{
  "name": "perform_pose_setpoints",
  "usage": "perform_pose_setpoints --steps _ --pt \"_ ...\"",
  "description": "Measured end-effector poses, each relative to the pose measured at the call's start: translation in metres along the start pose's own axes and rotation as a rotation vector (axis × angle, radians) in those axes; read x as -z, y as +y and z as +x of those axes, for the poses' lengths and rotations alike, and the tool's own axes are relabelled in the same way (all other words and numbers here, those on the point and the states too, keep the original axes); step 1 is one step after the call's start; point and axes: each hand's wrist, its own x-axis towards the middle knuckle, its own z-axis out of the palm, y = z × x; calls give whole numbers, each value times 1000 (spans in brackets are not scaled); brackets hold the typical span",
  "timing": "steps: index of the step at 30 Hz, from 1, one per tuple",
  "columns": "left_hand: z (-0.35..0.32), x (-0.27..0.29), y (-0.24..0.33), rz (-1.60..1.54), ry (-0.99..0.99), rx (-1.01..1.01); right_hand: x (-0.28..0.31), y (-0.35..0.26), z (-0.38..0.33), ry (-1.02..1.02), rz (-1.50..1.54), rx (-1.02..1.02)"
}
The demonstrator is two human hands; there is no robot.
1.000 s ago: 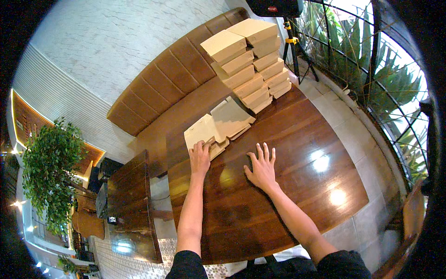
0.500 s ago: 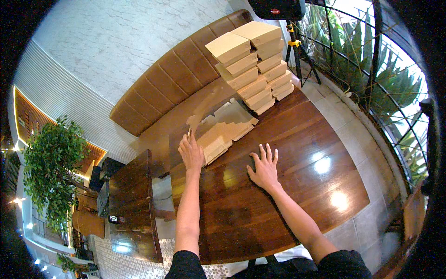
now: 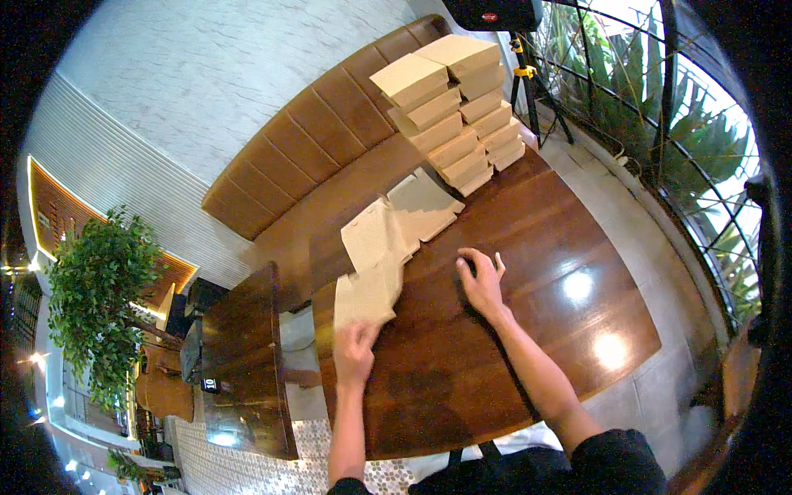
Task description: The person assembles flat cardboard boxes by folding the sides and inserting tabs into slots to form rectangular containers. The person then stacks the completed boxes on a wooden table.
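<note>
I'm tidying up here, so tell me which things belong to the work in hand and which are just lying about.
In hand: flat carton held by left hand; pile of flat cartons; stacked boxes; right hand resting on table.
Lying about: tripod; bench; potted tree.

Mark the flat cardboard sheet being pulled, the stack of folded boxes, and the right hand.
flat cardboard sheet (image 3: 367,295), head view, middle of the panel.
stack of folded boxes (image 3: 450,103), head view, front face.
right hand (image 3: 481,280), head view, back of the hand.

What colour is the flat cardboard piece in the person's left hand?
Light tan, plain and unprinted: the flat cardboard piece in the left hand shows best in the head view.
</note>
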Motion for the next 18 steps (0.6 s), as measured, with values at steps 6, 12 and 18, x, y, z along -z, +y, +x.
perform_pose_setpoints --steps 6,12,18 --pt "-70 65 146 -467 -690 260 43 6 16 -481 311 -75" --pt "-50 52 133 -815 -577 256 63 15 0 -183 141 72" --pt "-26 -19 85 -351 -483 199 77 39 -22 -32 -131 95"
